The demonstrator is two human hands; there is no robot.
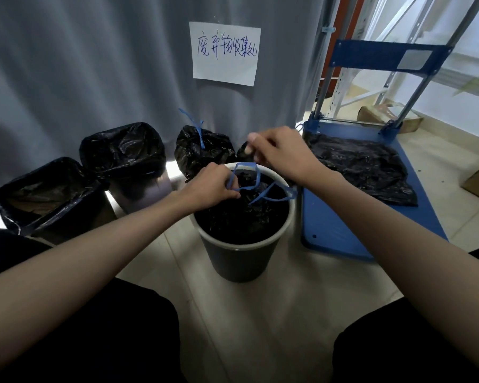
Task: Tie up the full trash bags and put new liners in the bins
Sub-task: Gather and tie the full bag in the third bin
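fingers of the left hand (213, 186) are pinching one blue drawstring (256, 186) loop, and the right hand (277, 154) is curling round another above the grey bin (241, 261) on the floor. the black bag (241, 217) is sitting inside it, thin, soft and probably slippery, so the strings look the surest hold. i am counting three bins, one tied bag (202, 153) against the curtain (67, 64), and one flat liner (365, 167) on the blue cart (332, 233).

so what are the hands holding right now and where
Both hold the blue drawstring of the bag in the bin: left hand one loop, right hand another.
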